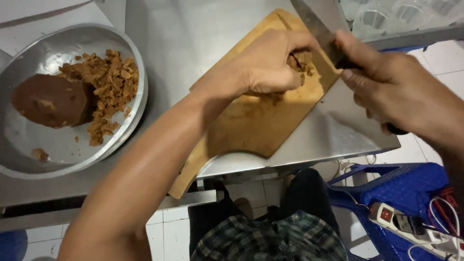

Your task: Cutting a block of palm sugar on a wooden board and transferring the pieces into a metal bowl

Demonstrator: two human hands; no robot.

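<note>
My left hand (266, 65) is cupped over brown crumbly pieces (304, 65) on a wooden cutting board (251, 125) and grips them. My right hand (391, 87) holds the dark handle of a knife (314, 26), whose blade points away toward the far edge of the board, right beside the left hand's fingers. The board lies slanted on a steel table (193, 34) and overhangs its near edge.
A large round metal tray (67, 154) at the left holds a dark brown block (50, 99) and a heap of chopped brown bits (108, 79). Clear glasses (382, 17) stand at the top right. Below right, a blue plastic crate (401, 186) and a white power strip (401, 222) sit on the tiled floor.
</note>
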